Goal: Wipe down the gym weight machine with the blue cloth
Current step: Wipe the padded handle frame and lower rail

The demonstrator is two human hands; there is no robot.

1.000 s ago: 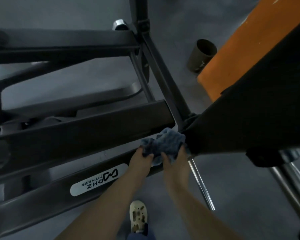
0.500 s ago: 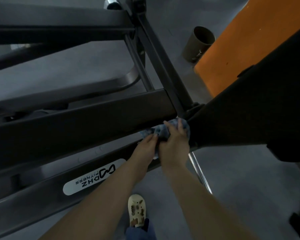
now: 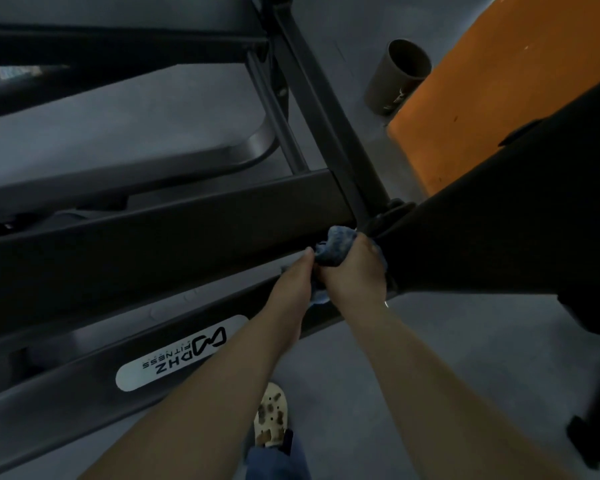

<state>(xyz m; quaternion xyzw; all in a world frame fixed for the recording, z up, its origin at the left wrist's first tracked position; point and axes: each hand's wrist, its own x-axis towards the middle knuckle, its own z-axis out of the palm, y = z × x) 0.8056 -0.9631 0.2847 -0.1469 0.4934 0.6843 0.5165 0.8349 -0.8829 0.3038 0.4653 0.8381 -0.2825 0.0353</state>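
Head view: grey floor (image 3: pixel 430 341), orange mat (image 3: pixel 482 98), dark machine frame (image 3: pixel 153 244).

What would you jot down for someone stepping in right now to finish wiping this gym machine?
Right hand grips the bunched blue cloth against the joint where the machine's dark frame bar meets the black pad.
Left hand pinches the cloth's lower edge beside it.
Done: cannot tell which surfaces are already wiped.
Left: finish this joint, then judge the frame bars and the lower bar with the white logo label.
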